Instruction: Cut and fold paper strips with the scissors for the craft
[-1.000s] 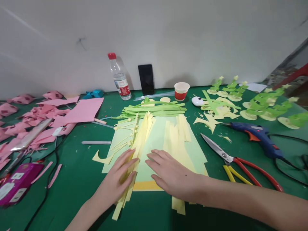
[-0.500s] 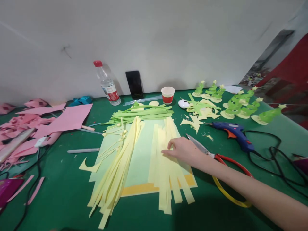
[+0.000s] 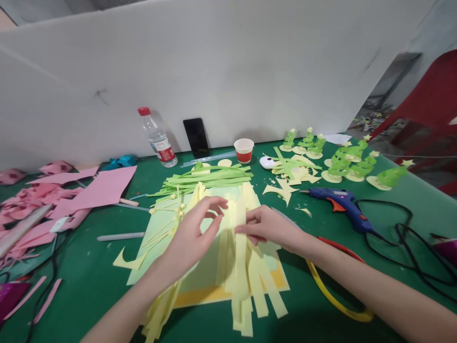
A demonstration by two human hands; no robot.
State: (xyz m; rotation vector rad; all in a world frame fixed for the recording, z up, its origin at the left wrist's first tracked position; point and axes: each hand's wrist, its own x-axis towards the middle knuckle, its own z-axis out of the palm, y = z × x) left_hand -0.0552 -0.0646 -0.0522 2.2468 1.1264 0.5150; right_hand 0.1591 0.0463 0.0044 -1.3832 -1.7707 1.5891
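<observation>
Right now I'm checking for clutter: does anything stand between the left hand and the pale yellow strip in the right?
Nothing visible does: only an open gap separates the left hand from the pale yellow strip in the right hand.

A plain white partition stands along the far edge of a green table. Its top edge slopes across the upper left, with a grey area showing above it. A small dark mark sits on its left part, a thin dark line on its right, and a pale streak of light crosses the far left. Soft shadows fall on the panel, and the tabletop looks paler toward the right. Beyond the partition's right end are a red chair, a littered floor and a greyish wall.
</observation>
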